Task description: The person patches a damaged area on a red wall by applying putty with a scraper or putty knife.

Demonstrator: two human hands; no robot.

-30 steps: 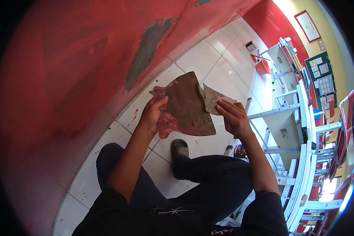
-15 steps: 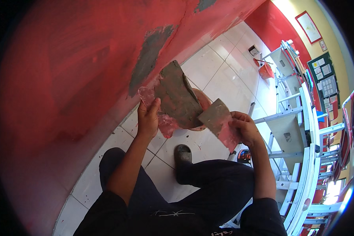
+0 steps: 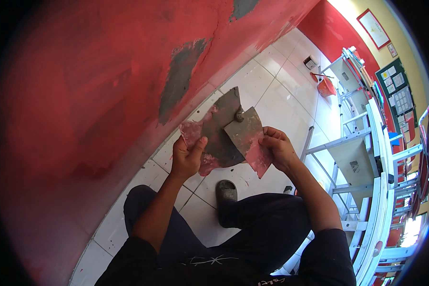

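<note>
My left hand (image 3: pixel 188 157) grips a large flat board (image 3: pixel 217 136), grey with mortar and stained red at its lower edge, held tilted in front of me. My right hand (image 3: pixel 277 150) holds a smaller flat scraper blade (image 3: pixel 249 138), also grey and red, its far tip resting on the board beside a small lump of grey mortar (image 3: pixel 239 116). Both tools are close to the red wall (image 3: pixel 105 86), just below a patch of grey filler (image 3: pixel 178 78) on it.
A second grey patch (image 3: pixel 243 7) shows higher on the wall. White floor tiles (image 3: pixel 271 86) run along its base. My dark shoe (image 3: pixel 226 190) stands on them. White metal desk frames (image 3: pixel 362 157) stand at the right, and an orange dustpan (image 3: pixel 325 86) lies farther off.
The board has tilted and come closer to the wall patch. My right hand brought the scraper from apart at the lower right back onto the board, scooping a lump of mortar at its tip.
</note>
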